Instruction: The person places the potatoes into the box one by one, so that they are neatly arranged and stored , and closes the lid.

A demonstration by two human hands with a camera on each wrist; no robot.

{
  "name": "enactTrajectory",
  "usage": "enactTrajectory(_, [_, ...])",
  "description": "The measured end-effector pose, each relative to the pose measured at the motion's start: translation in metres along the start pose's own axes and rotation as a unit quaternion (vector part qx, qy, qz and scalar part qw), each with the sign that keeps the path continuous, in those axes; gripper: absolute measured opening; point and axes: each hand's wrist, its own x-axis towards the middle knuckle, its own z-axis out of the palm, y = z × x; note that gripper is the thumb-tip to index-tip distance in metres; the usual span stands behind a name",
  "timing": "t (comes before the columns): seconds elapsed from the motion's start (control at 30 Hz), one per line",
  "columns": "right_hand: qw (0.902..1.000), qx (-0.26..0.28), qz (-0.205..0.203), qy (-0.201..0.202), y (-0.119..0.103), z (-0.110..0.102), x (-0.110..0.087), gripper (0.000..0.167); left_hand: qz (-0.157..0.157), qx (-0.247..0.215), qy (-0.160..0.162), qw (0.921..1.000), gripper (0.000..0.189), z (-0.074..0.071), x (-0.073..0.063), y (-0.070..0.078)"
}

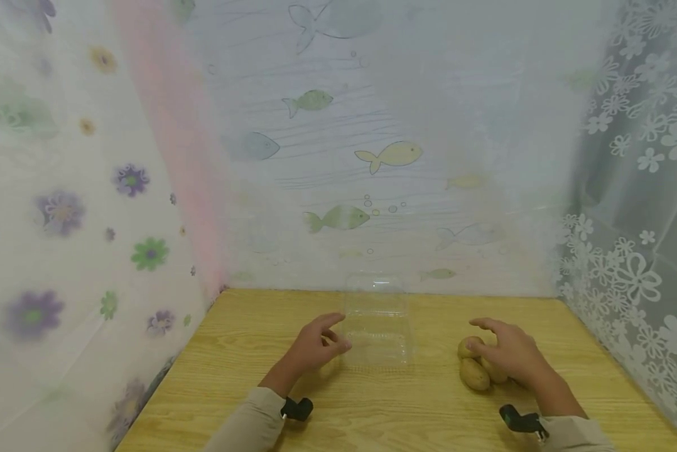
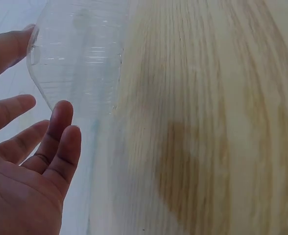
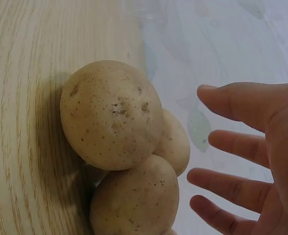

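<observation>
By the right hand (image 1: pixel 510 355) — three speckled potatoes (image 1: pixel 476 364).

Tan speckled potatoes (image 1: pixel 475 371), clear plastic box (image 1: pixel 379 323), pale wood-grain table (image 1: pixel 372 414), fish-print curtain (image 1: pixel 372 157).

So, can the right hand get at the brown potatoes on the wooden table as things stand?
Probably yes: the right hand hovers open beside the brown potatoes, with nothing between them; the clear plastic container stands apart by the left hand.

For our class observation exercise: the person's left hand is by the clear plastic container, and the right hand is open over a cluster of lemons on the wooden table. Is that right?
Not quite. They are potatoes, not lemons: the right wrist view shows tan, speckled skins. The rest holds: the left hand is by the clear plastic container, and the right hand is open over them on the wooden table.
</observation>
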Motion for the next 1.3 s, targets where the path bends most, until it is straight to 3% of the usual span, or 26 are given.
enactTrajectory(0.53, [0.9997, -0.004, 0.025, -0.008, 0.005, 0.01, -0.001, 0.057, -0.003, -0.013, -0.007, 0.9999, 0.072, 0.006, -0.008, 0.001])
enactTrajectory(1.3, [0.9976, -0.002, 0.046, -0.053, 0.01, 0.009, 0.005, 0.06, -0.011, -0.041, 0.003, 0.9991, 0.069, 0.009, -0.024, 0.008])
